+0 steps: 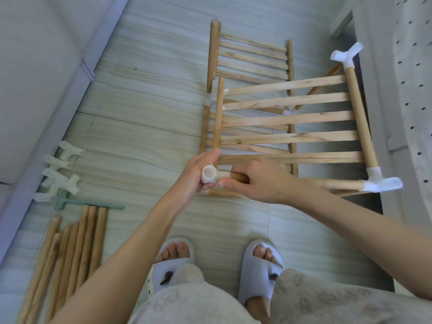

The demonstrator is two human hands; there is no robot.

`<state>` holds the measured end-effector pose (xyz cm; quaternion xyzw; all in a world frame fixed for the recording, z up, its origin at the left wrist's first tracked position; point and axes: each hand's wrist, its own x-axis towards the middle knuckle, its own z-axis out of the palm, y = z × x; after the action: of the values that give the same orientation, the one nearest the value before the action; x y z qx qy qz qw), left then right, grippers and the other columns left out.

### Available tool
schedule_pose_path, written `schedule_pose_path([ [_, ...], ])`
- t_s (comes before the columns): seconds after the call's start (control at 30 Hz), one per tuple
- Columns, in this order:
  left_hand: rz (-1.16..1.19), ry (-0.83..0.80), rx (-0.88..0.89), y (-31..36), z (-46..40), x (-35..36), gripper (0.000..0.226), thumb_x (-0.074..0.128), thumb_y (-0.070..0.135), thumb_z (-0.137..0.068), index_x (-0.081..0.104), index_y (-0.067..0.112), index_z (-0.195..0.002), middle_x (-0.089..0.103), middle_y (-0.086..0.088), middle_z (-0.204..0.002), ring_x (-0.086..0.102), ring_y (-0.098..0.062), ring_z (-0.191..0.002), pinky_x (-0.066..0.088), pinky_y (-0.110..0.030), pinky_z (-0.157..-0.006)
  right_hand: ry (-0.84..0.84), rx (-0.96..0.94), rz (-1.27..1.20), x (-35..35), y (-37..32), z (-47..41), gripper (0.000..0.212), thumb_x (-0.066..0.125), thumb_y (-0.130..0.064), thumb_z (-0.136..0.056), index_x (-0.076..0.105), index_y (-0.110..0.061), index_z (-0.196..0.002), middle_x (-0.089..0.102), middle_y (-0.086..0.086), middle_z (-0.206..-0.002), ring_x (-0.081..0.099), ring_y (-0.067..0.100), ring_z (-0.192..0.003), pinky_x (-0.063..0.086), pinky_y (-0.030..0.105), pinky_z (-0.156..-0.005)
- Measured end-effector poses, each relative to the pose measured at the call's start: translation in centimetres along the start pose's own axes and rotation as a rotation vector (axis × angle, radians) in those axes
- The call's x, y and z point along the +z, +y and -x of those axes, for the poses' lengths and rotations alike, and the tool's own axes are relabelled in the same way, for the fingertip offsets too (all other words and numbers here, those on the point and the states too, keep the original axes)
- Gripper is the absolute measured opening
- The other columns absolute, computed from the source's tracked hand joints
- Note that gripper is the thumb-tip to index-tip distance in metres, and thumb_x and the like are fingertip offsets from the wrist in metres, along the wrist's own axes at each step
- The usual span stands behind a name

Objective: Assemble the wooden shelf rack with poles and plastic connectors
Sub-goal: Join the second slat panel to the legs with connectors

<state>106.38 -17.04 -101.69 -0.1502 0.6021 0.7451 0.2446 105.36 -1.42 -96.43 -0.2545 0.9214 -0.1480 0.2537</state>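
Observation:
A slatted wooden shelf panel (289, 118) is held tilted above the floor, its right rail (360, 120) capped by white plastic connectors at the top (346, 56) and bottom right (381, 183). My left hand (198, 169) grips a white connector (209, 175) at the near left corner. Beside it my right hand (259, 181) holds the near wooden pole (336, 184) that runs into that connector. A thin upright pole (218, 118) rises from the same corner.
Another slatted panel (252, 59) lies flat on the floor beyond. At the left sit several loose white connectors (60, 171), a green mallet (70, 203) and a bundle of poles (70, 256). White furniture flanks both sides. My slippered feet (259, 265) stand below.

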Motion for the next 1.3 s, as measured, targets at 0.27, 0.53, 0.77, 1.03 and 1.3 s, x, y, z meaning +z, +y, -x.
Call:
schedule_pose_path([
  [0.27,0.004,0.060,0.157,2.3,0.7,-0.1,0.023,0.042,0.023,-0.097,0.049,0.006,-0.084,0.048,-0.005,-0.065,0.046,-0.018,-0.057,0.040,-0.034,-0.053,0.040,-0.034,0.122,-0.5,3.0,3.2,0.035,0.036,-0.053,-0.091,0.050,-0.021,-0.092,0.048,-0.010,-0.069,0.058,0.025,-0.073,0.044,0.037,-0.062],
  [0.53,0.159,0.036,0.151,3.0,-0.3,1.8,0.023,0.040,0.014,-0.096,0.050,0.010,-0.076,0.040,-0.001,-0.052,0.033,-0.014,-0.048,0.024,-0.028,-0.051,0.206,-0.171,0.172,0.3,3.4,3.3,0.033,0.051,-0.041,-0.092,0.060,-0.011,-0.081,0.054,0.001,-0.052,0.052,0.030,-0.046,0.033,0.027,-0.043],
  [0.77,0.176,-0.007,0.195,2.8,-1.5,1.7,0.025,0.034,0.002,-0.094,0.048,0.006,-0.074,0.026,-0.001,-0.045,0.023,-0.014,-0.044,0.013,-0.032,-0.050,0.219,-0.214,0.144,0.2,3.7,2.5,0.042,0.042,-0.045,-0.091,0.058,-0.009,-0.075,0.049,-0.001,-0.044,0.046,0.030,-0.038,0.027,0.026,-0.040],
  [1.03,0.155,-0.002,0.211,3.0,-1.4,1.7,0.026,0.032,0.000,-0.094,0.047,0.004,-0.073,0.023,-0.003,-0.046,0.022,-0.015,-0.044,0.013,-0.032,-0.050,-0.051,-0.102,-0.023,-0.6,4.2,1.4,0.029,0.035,-0.055,-0.089,0.037,-0.032,-0.070,0.041,-0.007,-0.048,0.043,0.009,-0.049,0.028,0.018,-0.046],
  [1.3,0.206,0.046,0.214,2.8,-1.4,1.8,0.028,0.033,-0.002,-0.092,0.047,0.006,-0.069,0.028,-0.001,-0.045,0.026,-0.014,-0.043,0.022,-0.024,-0.043,0.003,-0.130,0.006,-0.1,4.4,1.6,0.028,0.041,-0.048,-0.093,0.041,-0.027,-0.075,0.037,-0.009,-0.047,0.038,0.011,-0.046,0.023,0.020,-0.043],
])
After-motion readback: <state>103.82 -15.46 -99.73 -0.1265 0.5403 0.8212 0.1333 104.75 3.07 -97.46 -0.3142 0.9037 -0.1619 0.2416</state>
